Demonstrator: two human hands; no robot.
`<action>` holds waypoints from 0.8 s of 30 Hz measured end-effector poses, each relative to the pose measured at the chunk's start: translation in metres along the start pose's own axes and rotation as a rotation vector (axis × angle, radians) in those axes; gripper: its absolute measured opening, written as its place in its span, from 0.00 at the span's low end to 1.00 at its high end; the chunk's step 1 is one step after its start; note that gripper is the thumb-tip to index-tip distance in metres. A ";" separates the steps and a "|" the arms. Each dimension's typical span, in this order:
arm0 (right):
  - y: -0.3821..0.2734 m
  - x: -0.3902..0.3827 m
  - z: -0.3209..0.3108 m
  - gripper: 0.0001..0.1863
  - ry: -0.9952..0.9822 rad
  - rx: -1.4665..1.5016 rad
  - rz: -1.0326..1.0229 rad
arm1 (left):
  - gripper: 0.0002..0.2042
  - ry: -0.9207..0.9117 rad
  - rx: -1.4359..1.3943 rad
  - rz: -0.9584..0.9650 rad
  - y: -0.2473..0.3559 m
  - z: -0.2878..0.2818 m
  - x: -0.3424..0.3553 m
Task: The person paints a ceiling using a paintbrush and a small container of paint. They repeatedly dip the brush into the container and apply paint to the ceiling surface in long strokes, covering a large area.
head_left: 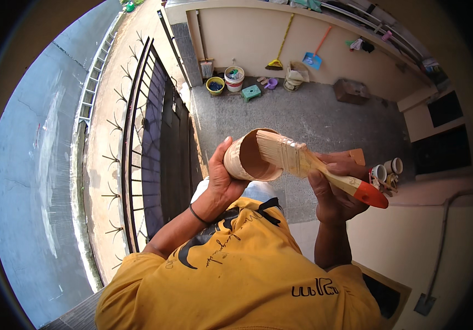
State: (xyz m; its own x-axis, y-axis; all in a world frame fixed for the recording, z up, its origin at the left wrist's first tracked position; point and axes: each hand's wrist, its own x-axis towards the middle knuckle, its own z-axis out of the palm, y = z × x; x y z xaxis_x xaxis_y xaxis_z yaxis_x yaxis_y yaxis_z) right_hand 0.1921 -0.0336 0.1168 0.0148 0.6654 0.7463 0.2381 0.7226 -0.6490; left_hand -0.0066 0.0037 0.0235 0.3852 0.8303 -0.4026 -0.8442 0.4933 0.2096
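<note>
A cup [245, 160] with beige paint on it is held tilted in my left hand [222, 181], its mouth toward the right. My right hand [331, 198] grips a wide paintbrush [368, 192] by its wooden, red-ended handle. The pale, paint-coated bristles [269, 148] lie at the mouth of the cup, over its rim. An orange piece [356, 155] shows just behind my right fingers; I cannot make out what it is. Several small cans [392, 166] stand beyond the brush handle at the right.
A black spiked metal gate [137, 143] runs along the left beside a path [99, 165]. Far down, buckets [234, 82], a green stool [250, 93], brooms [275, 63] and a blue dustpan [312, 59] line a wall. A brown box [351, 92] sits at the back right.
</note>
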 end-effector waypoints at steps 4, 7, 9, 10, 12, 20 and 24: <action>-0.002 -0.002 0.000 0.16 0.014 -0.018 -0.013 | 0.26 -0.008 0.020 0.012 -0.002 -0.004 0.002; -0.004 -0.003 -0.001 0.16 0.041 -0.014 -0.008 | 0.26 -0.008 0.020 0.006 -0.002 -0.005 0.002; -0.001 -0.004 -0.001 0.16 0.018 -0.011 -0.008 | 0.26 0.016 0.023 0.007 -0.002 -0.004 0.003; -0.001 -0.004 -0.002 0.16 0.014 -0.018 -0.007 | 0.26 0.013 0.017 0.007 -0.002 -0.005 0.002; -0.002 -0.005 -0.005 0.17 0.005 -0.032 -0.005 | 0.26 0.006 0.006 0.006 -0.002 -0.004 0.001; 0.003 -0.006 -0.002 0.16 0.018 0.002 0.025 | 0.25 0.015 0.007 0.011 -0.002 -0.004 0.002; 0.000 -0.007 -0.005 0.16 0.010 0.012 0.056 | 0.22 0.035 0.022 0.011 -0.002 -0.008 0.003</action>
State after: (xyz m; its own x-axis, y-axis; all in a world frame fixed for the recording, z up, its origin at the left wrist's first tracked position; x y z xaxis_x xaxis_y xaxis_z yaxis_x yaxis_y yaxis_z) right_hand 0.1972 -0.0397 0.1123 0.0372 0.7028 0.7104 0.2245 0.6869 -0.6912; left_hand -0.0064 0.0029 0.0150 0.3620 0.8266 -0.4309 -0.8398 0.4899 0.2341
